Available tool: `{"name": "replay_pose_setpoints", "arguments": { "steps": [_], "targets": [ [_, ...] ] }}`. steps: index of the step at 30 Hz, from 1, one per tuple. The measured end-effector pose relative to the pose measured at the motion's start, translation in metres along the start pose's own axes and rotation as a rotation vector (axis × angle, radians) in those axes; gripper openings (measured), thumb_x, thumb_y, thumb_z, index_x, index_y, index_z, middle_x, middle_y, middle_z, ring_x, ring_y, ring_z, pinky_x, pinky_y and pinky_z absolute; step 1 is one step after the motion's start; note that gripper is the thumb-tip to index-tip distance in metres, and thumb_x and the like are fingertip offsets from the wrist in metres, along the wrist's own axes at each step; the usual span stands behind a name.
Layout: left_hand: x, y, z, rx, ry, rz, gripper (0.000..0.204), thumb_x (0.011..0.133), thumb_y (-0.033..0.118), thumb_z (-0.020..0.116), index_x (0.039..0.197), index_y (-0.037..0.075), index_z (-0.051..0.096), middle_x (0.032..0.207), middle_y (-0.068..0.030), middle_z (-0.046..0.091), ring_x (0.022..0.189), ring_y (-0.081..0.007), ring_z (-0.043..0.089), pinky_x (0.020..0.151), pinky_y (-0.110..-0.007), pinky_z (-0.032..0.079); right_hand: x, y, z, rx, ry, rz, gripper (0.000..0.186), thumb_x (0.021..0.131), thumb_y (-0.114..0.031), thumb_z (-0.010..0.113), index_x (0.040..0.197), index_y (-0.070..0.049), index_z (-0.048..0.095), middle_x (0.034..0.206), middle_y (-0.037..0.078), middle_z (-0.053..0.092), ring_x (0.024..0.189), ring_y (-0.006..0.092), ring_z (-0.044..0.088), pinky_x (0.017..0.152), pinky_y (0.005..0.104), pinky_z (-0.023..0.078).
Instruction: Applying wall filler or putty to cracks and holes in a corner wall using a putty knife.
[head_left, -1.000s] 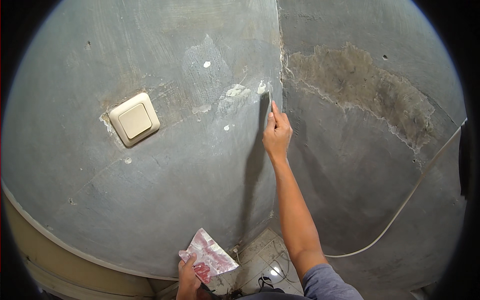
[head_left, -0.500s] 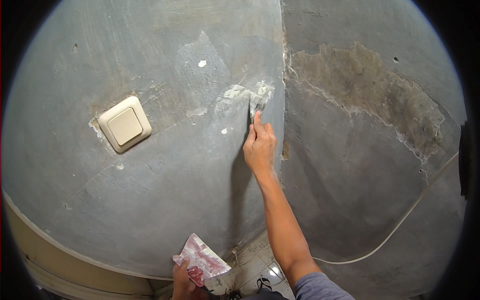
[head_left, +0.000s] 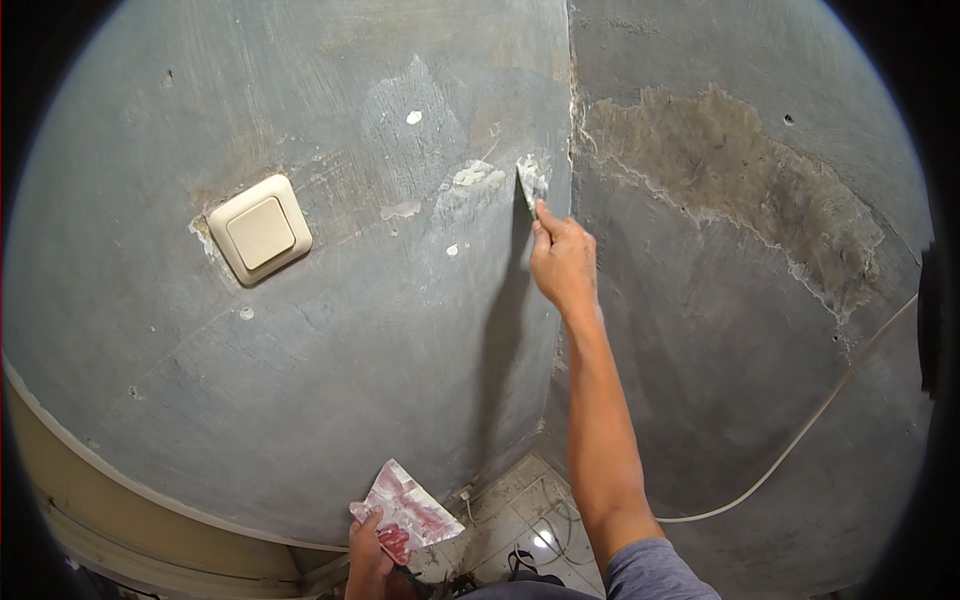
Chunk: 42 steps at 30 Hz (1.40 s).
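Observation:
My right hand (head_left: pixel 565 262) is closed around a narrow putty knife (head_left: pixel 532 188), its blade up against the grey wall (head_left: pixel 350 390) near the corner. White filler covers part of the blade. Just left of it, a smear of white filler (head_left: pixel 478 175) sticks to the wall. Low in the view, my left hand (head_left: pixel 366 560) grips a broad, flared scraper (head_left: pixel 412 508) smeared with white and reddish residue. The scraper is held apart from the putty knife, its wide edge turned up and to the right. Part of the left hand is cut off by the lower edge.
A cream wall switch (head_left: pixel 260 232) sits at the left. Beyond the corner, the right wall has a rough brown bare patch (head_left: pixel 740 180). A white cable (head_left: pixel 770 478) curves across that wall. Tiled floor (head_left: pixel 500 510) with a loose cord shows below, and a pale ledge runs along the lower left.
My right hand and the putty knife have moved right, closer to the corner, uncovering more wall beside the filler. The left hand still holds the scraper in nearly the same place.

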<state>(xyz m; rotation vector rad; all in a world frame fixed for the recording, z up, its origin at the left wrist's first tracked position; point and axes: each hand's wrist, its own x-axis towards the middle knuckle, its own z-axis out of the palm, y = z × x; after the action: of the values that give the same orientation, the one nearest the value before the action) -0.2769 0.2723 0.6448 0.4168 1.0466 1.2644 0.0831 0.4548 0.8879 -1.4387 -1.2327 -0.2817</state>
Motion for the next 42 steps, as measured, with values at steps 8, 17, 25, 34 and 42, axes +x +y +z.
{"name": "replay_pose_setpoints", "arguments": {
  "steps": [8, 17, 25, 34, 42],
  "targets": [
    [0.001, 0.011, 0.024, 0.021, -0.013, -0.02, 0.023, 0.092, 0.014, 0.056, 0.111, 0.0, 0.055, 0.097, -0.0121, 0.063, 0.079, -0.0264, 0.067, 0.065, -0.041, 0.058, -0.05, -0.017, -0.038, 0.747, -0.479, 0.52, 0.033, 0.094, -0.017, 0.053, 0.121, 0.001, 0.06, 0.071, 0.009, 0.056, 0.052, 0.0182, 0.055, 0.048, 0.0326, 0.047],
    [-0.017, 0.069, 0.124, -0.032, -0.314, -0.09, 0.026, 0.093, 0.016, 0.058, 0.113, 0.0, 0.056, 0.1, -0.0119, 0.066, 0.083, -0.0232, 0.068, 0.072, -0.038, 0.058, -0.137, 0.028, -0.065, 1.376, -0.791, 0.4, 0.038, 0.098, -0.021, 0.05, 0.125, 0.004, 0.053, 0.092, 0.007, 0.056, 0.062, 0.0129, 0.058, 0.057, 0.0269, 0.05],
    [-0.012, 0.092, 0.144, -0.086, -0.507, -0.162, 0.027, 0.092, 0.017, 0.058, 0.112, -0.001, 0.058, 0.1, -0.0121, 0.067, 0.084, -0.0217, 0.068, 0.075, -0.037, 0.058, -0.162, -0.004, -0.081, 0.624, -0.735, -0.255, 0.044, 0.081, 0.012, 0.052, 0.12, -0.005, 0.064, 0.086, 0.009, 0.055, 0.07, 0.0149, 0.054, 0.062, 0.0256, 0.045],
    [-0.004, 0.087, 0.133, -0.093, -0.513, -0.178, 0.026, 0.091, 0.015, 0.059, 0.111, -0.002, 0.059, 0.099, -0.0133, 0.067, 0.084, -0.023, 0.069, 0.076, -0.039, 0.058, -0.176, 0.008, -0.077, 0.405, -0.705, -0.488, 0.056, 0.071, 0.016, 0.054, 0.117, -0.013, 0.067, 0.083, 0.009, 0.054, 0.069, 0.021, 0.055, 0.062, 0.0276, 0.044],
    [0.003, 0.077, 0.119, 0.017, -0.466, -0.182, 0.024, 0.088, 0.016, 0.063, 0.106, 0.0, 0.061, 0.098, -0.0107, 0.066, 0.083, -0.0195, 0.068, 0.073, -0.035, 0.057, -0.196, 0.035, -0.09, 0.237, -0.736, -0.49, 0.058, 0.07, 0.016, 0.054, 0.117, -0.014, 0.067, 0.081, 0.01, 0.053, 0.069, 0.0217, 0.054, 0.063, 0.0282, 0.044]
  ]
}}
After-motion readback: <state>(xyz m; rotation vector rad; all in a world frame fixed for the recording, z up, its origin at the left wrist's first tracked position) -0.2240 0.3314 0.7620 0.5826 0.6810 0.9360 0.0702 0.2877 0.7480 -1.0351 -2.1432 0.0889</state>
